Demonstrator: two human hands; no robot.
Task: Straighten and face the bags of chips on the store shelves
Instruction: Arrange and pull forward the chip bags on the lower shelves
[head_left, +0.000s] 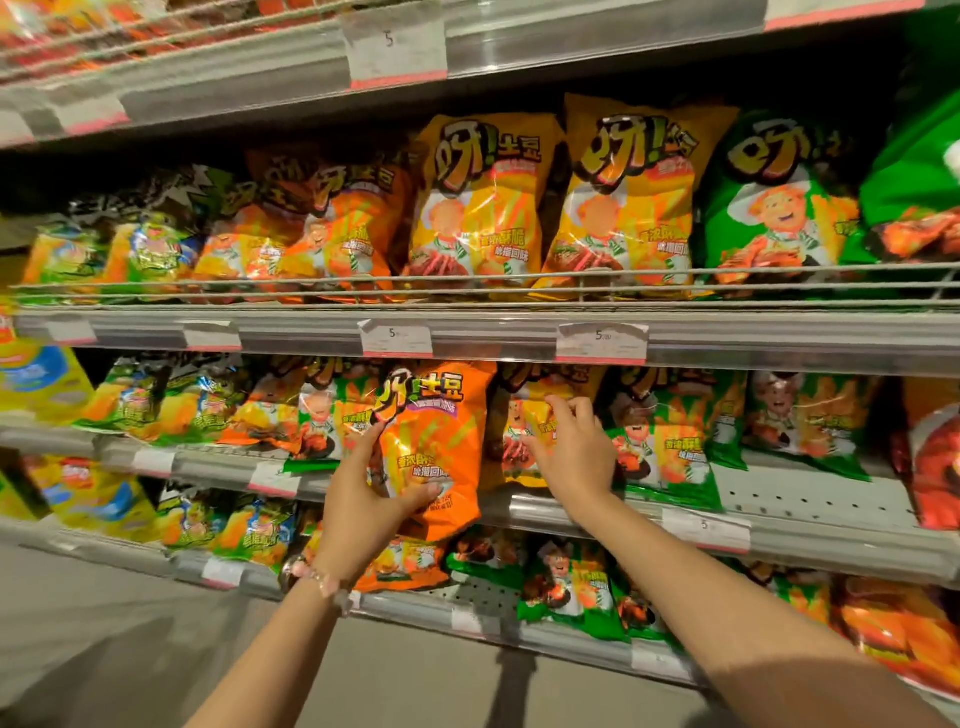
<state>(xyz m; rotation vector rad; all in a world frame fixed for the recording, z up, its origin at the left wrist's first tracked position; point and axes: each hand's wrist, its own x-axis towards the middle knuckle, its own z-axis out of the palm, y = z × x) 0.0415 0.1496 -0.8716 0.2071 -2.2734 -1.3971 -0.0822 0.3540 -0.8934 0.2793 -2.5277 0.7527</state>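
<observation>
Orange bag (436, 441) mid-frame: light, crinkly, crushable, so hold edges. Left hand (363, 499) clamps it; right hand (576, 452) pinches yellow bag (530, 415).

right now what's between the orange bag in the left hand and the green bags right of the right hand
In the head view, a yellow bag stands between the orange bag and the green bags; the right hand grips it.
</observation>
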